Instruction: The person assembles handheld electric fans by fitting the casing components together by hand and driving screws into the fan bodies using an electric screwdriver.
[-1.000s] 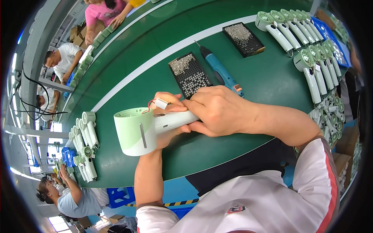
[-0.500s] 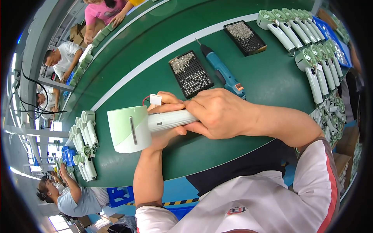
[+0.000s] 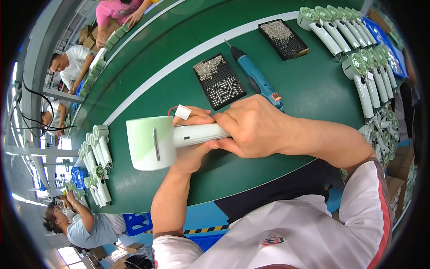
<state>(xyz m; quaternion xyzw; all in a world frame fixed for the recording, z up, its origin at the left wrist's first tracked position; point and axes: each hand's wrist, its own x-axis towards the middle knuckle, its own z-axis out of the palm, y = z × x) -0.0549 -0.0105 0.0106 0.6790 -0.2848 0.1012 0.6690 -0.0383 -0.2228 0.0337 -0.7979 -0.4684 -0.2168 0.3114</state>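
Note:
A pale green and white handheld fan [image 3: 152, 144] lies sideways in my hands over the table, its round head to the left. My left hand [image 3: 190, 158] is wrapped round the handle near the head, partly hidden behind it. My right hand [image 3: 253, 127] is closed over the handle's right end, covering it. On the handle's side, a small slot faces up. A white tag or connector [image 3: 182, 112] on a red wire stands out by my left fingers. Just beyond my hands are a black screw tray [image 3: 219, 83] and a teal electric screwdriver [image 3: 256, 76].
Another black screw tray [image 3: 283, 39] lies farther back. Rows of similar fans [image 3: 358, 80] stand at the right, beside a blue bin [image 3: 384, 47]; more fans [image 3: 99, 145] stand at the left. Co-workers sit across the green table [image 3: 152, 58] and at far left.
Both hands still hold the fan; it has tilted slightly, its head shifting a little right and up. The white piece on the red wire has moved slightly. My right hand has risen a little.

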